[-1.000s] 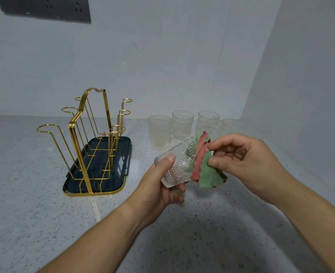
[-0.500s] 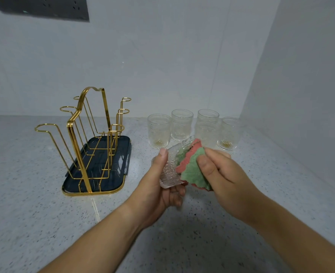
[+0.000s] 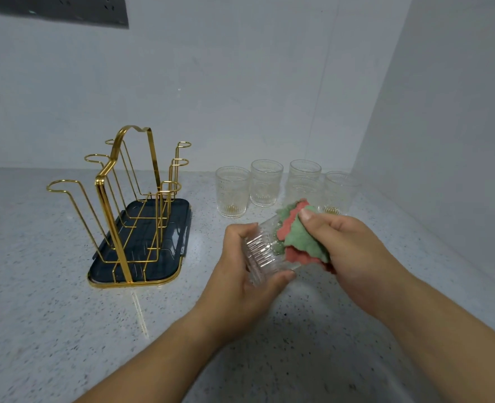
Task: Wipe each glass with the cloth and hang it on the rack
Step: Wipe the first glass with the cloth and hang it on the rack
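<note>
My left hand grips a clear ribbed glass, tilted on its side above the counter with its mouth facing right. My right hand presses a green and pink cloth against the mouth and upper side of that glass. A gold wire rack on a dark tray stands to the left with nothing on its loops. Several more clear glasses stand upright in a row behind my hands, near the back wall.
The speckled grey counter meets a back wall and a right side wall in a corner. A dark socket panel is mounted high on the back wall at the left.
My right hand has turned and pushed the cloth further onto the glass mouth. My left hand has rotated the glass, so its fingers now wrap underneath.
</note>
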Motion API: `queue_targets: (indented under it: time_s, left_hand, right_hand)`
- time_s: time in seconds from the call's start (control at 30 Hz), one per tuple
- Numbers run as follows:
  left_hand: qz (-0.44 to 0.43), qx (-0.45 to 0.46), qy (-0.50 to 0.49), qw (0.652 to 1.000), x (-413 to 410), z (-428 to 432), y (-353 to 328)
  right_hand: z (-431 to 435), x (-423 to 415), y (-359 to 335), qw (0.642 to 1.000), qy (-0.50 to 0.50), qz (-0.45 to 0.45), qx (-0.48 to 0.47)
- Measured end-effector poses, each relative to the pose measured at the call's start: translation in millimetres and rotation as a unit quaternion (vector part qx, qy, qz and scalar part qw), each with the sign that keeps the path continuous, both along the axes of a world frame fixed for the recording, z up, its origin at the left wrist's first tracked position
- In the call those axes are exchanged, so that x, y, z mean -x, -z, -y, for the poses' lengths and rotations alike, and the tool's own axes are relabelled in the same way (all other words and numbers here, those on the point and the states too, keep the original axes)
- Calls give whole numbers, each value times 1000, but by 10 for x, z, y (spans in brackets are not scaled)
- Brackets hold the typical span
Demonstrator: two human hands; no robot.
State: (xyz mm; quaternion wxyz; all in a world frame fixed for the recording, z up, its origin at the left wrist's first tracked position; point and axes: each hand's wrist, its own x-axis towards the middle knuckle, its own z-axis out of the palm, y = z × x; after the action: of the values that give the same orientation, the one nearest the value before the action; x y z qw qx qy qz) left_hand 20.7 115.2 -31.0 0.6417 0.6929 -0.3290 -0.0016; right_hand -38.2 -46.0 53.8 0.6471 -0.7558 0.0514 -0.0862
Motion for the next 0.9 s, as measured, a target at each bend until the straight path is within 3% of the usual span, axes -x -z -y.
queue_targets:
  time_s: [0.17,0.23,0.33,0.43,0.53,0.63,0.7,0.8,0.9]
  left_hand:
    - [-158,96,43,982,46,14,-98]
    - [-268,149,66,949,-14,30,-130]
    - [-407,200,183,872,-93,4,-194]
    - [-467,149,253,834,-116,-47,-229]
    - [-432,135,253,855,-106,-23,-228]
    - [-266,69,118,954,-83,-3,-154]
    - [-177,49,65,981,-58,10,-136]
    - [-203,80,66,974,-55,15,-147]
    - [-297,122,88,943,-72,20,-164]
  right_hand:
    - [-8,27,-25,999,-37,15,23]
    - [-14,39,5,996,-40,37,66]
    - [-16,58,85,986,-44,58,149]
    - [32,84,141,982,-47,58,172]
    - [50,88,153,993,2,61,103]
    - [21,75,128,998,47,31,-31]
    - [8,77,123,997,44,22,-53]
    - [-8,89,92,998,13,31,-59]
    - [-2,103,95,998,-13,48,35]
